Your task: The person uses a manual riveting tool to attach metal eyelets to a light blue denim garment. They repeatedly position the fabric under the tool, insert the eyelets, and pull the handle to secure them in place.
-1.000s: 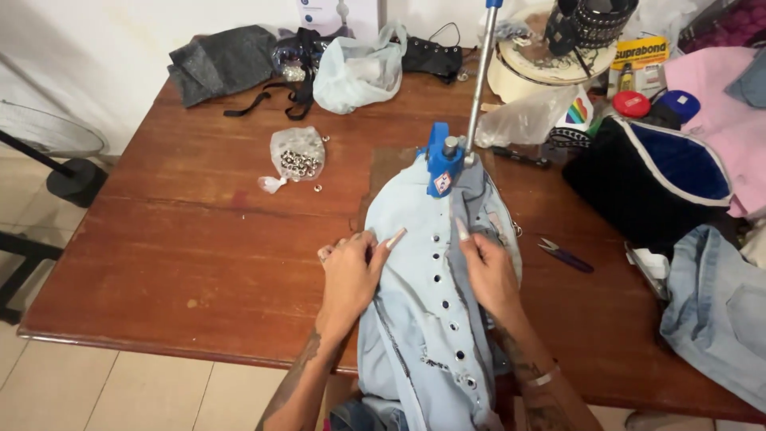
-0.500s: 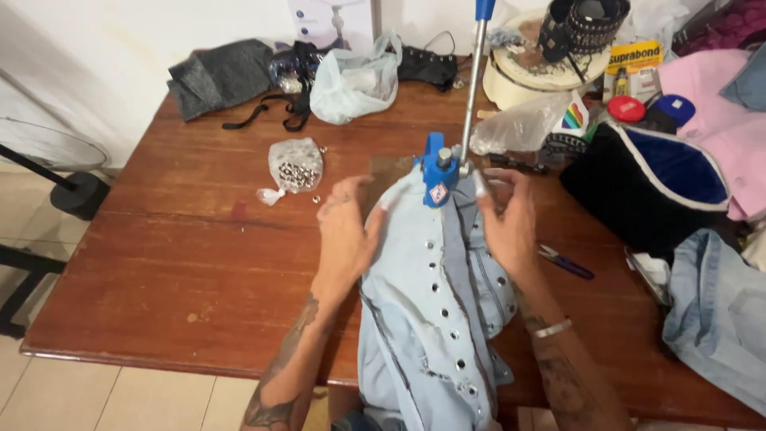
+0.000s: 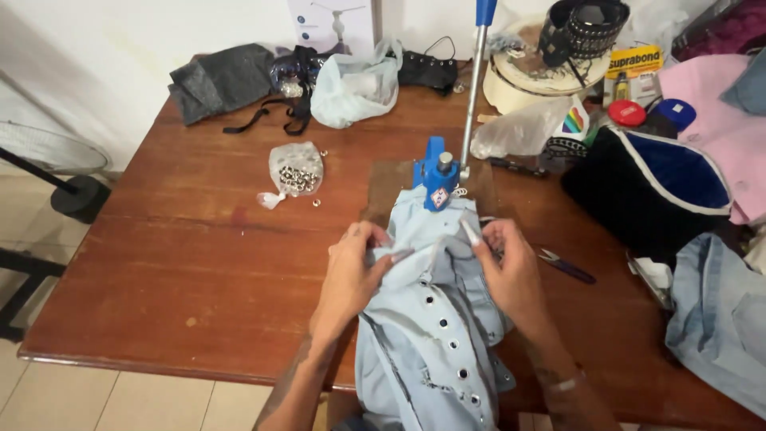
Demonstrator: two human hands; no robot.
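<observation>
Soft, even indoor light all round, and it's bright. The white wall (image 3: 96, 48) up top runs pale, nearly washed out. A dull sheen sits on the wooden desk (image 3: 199, 263); shadows under the clutter stay faint. Focus is fair at centre, slightly soft overall, with mild stretching toward the corners.

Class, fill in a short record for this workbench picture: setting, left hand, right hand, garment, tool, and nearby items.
Setting: brown wooden table, seen from above
Left hand: grips a fold of the denim garment
Right hand: grips the same garment at its right edge
Garment: pale blue, with rows of metal eyelets, its top edge lying at the press
Tool: blue hand press with a long upright lever
Nearby: clear bag of metal eyelets to the left; small scissors to the right
</observation>
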